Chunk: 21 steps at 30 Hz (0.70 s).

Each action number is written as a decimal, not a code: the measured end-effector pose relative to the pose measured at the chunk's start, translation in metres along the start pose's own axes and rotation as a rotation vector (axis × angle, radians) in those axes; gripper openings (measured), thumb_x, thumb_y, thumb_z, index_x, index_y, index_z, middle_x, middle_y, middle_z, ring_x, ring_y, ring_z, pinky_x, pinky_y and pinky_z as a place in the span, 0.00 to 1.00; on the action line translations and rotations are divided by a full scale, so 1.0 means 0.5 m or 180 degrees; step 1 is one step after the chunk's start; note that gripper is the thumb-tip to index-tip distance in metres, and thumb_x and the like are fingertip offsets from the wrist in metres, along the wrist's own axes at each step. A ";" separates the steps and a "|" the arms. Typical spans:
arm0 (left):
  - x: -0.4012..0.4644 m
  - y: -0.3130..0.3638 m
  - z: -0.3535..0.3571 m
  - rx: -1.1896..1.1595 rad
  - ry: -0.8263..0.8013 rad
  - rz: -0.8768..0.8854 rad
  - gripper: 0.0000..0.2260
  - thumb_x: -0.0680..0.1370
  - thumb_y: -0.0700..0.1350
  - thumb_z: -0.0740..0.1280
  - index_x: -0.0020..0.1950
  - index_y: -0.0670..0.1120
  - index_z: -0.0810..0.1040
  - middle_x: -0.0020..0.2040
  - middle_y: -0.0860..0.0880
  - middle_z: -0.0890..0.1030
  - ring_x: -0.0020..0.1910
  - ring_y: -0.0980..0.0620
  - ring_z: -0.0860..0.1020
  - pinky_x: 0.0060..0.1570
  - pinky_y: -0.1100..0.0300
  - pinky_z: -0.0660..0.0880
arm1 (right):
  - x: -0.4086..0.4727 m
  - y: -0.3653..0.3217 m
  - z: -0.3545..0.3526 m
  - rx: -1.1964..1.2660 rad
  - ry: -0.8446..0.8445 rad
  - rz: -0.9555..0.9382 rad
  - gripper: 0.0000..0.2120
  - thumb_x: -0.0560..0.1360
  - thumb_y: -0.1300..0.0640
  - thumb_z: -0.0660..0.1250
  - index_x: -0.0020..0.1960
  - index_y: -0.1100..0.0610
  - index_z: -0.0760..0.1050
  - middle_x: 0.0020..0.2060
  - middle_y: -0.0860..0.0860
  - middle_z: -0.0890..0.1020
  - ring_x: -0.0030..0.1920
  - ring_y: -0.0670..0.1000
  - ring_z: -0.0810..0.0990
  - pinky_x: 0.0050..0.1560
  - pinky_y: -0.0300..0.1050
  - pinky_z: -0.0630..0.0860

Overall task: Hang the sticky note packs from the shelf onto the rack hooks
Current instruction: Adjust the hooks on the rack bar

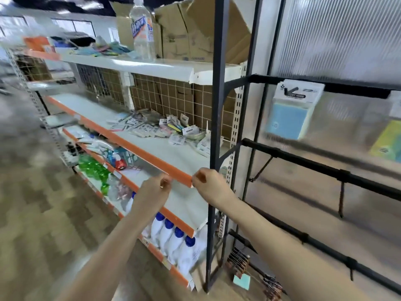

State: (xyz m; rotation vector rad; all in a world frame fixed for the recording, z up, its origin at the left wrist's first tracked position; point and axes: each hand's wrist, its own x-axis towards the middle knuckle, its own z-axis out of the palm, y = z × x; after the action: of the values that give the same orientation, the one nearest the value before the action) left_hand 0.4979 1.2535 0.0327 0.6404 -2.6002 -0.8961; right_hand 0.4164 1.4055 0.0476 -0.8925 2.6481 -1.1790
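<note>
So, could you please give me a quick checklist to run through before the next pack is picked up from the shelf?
1. Left hand free: cannot tell; its fingers are curled, and blur hides any small item.
2. Right hand free: cannot tell, same reason.
3. Sticky note packs left on the shelf: ok, a pile lies near the back.
4. Free rack hooks: ok, lower bars carry bare hooks.
5. Blue pack hanging on the top bar: ok.
6. Pack on the floor: not ok, retrieve it.
</note>
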 end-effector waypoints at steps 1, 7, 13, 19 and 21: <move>0.024 -0.014 -0.005 0.0067 -0.0007 -0.0033 0.09 0.79 0.41 0.60 0.52 0.49 0.78 0.48 0.47 0.82 0.46 0.48 0.80 0.49 0.49 0.77 | 0.026 -0.003 0.017 0.0011 -0.0013 -0.0016 0.10 0.78 0.54 0.61 0.48 0.59 0.77 0.43 0.54 0.81 0.43 0.55 0.80 0.41 0.44 0.74; 0.181 -0.062 -0.025 0.0304 -0.0069 -0.0008 0.09 0.79 0.43 0.59 0.52 0.51 0.79 0.50 0.51 0.81 0.46 0.51 0.77 0.45 0.57 0.73 | 0.194 -0.028 0.100 0.0128 0.0139 0.0125 0.10 0.78 0.57 0.60 0.49 0.60 0.78 0.47 0.54 0.83 0.49 0.55 0.79 0.51 0.49 0.76; 0.327 -0.092 -0.040 0.0326 -0.0187 0.0007 0.13 0.79 0.41 0.57 0.56 0.50 0.78 0.57 0.51 0.80 0.54 0.50 0.78 0.56 0.52 0.75 | 0.329 -0.038 0.172 0.0236 0.0162 0.0261 0.10 0.78 0.57 0.60 0.52 0.60 0.77 0.50 0.55 0.82 0.52 0.57 0.79 0.54 0.51 0.75; 0.429 -0.166 -0.034 0.0240 -0.0340 -0.0142 0.12 0.79 0.40 0.56 0.56 0.48 0.77 0.50 0.46 0.81 0.46 0.44 0.80 0.46 0.54 0.76 | 0.437 -0.014 0.223 0.0261 0.0188 0.0662 0.10 0.78 0.59 0.58 0.54 0.60 0.77 0.52 0.55 0.82 0.52 0.57 0.78 0.52 0.49 0.75; 0.468 -0.188 -0.025 0.0250 -0.0395 -0.0136 0.12 0.79 0.41 0.56 0.56 0.49 0.77 0.47 0.46 0.81 0.44 0.44 0.80 0.41 0.56 0.74 | 0.472 -0.006 0.249 0.0217 0.0187 0.0755 0.10 0.78 0.59 0.58 0.53 0.60 0.76 0.52 0.55 0.81 0.53 0.58 0.78 0.52 0.49 0.75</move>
State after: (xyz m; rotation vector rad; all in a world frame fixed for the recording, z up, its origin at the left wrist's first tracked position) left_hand 0.3335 1.0628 0.0166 0.6839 -2.7536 -0.8764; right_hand 0.2641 1.1929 -0.0052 -0.5225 2.6495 -1.2437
